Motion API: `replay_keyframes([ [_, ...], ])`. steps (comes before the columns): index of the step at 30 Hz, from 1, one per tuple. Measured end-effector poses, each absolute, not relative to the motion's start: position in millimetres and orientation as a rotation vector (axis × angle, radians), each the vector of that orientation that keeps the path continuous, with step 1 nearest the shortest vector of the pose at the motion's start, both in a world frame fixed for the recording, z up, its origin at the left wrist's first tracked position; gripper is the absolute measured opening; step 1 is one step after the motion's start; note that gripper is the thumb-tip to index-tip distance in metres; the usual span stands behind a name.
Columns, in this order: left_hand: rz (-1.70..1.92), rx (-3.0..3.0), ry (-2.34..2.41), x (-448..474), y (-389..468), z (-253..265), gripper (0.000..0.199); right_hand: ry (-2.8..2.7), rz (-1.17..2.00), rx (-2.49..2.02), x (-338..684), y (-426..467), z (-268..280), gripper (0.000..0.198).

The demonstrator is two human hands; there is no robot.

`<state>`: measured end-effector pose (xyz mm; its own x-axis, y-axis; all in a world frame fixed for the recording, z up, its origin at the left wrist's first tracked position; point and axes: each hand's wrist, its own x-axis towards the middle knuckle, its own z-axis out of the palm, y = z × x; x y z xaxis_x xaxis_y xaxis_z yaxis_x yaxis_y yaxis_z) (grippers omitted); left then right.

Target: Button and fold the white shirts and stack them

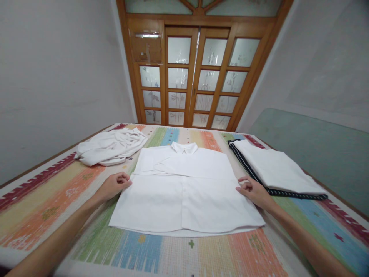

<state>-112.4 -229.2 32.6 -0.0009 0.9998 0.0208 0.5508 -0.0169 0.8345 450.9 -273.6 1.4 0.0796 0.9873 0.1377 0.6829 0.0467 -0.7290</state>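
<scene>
A white collared shirt (207,204) lies front side up and spread flat on the patterned cloth, its collar pointing away from me. One sleeve is laid across the chest, and a crease runs from side to side below it. My left hand (115,185) has its fingers closed on the shirt's left edge, at the end of that crease. At the opposite edge, my right hand (255,194) pinches the fabric between thumb and fingers. Both hands are at about the same height along the shirt.
A crumpled white garment (112,146) lies at the far left. On the right, a folded white garment (276,165) rests on a black-and-white striped one (300,196). A colourful striped tablecloth (138,250) covers the table. Wooden glazed doors (191,77) stand behind, with walls on both sides.
</scene>
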Motion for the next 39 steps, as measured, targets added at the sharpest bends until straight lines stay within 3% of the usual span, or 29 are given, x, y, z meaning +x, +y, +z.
replay_keyframes([
  [7,0.875,1.688,1.787,-112,-235,39,0.038,-1.684,0.419,-1.778,447,-279,7,0.036],
  [16,0.724,1.334,1.625,-118,-257,42,0.058,-1.508,1.079,-1.862,449,-310,31,0.058],
  [23,0.712,1.312,1.415,-116,-266,61,0.072,-1.437,1.249,-1.676,451,-320,41,0.073],
  [31,0.99,1.336,1.396,-118,-254,75,0.077,-1.411,1.001,-1.559,464,-308,48,0.056],
  [39,1.105,1.155,1.419,-100,-213,55,0.069,-1.226,0.946,-1.582,448,-264,36,0.073],
])
